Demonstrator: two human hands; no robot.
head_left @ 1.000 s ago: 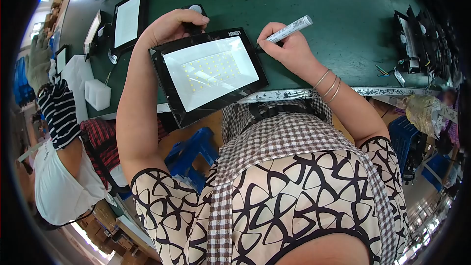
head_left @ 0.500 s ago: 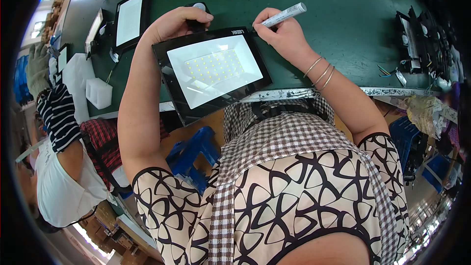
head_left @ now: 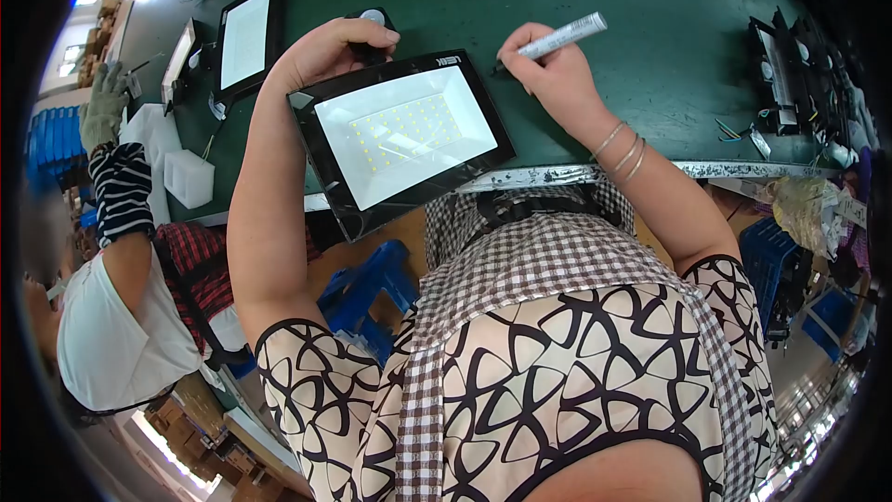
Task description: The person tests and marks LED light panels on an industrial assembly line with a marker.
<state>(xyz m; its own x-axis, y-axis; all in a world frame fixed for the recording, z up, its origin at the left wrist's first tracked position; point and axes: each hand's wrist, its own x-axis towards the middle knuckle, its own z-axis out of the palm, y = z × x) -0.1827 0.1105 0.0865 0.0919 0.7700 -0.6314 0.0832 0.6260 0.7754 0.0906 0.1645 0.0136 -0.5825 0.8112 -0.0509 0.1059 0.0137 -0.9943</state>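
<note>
Black-framed and rectangular, the floodlight panel (head_left: 400,135) shows a white reflector with a grid of small yellow LED dots under glass, and I see it tilted at the near edge of the green counter (head_left: 650,56), its lower corner hanging past the edge. My left hand (head_left: 327,48) has its grip curled shut over the panel's far rim, beside a black knob behind it. My right hand (head_left: 550,70) pinches a grey marker (head_left: 557,38), tip on the counter just beside the panel's top right corner.
</note>
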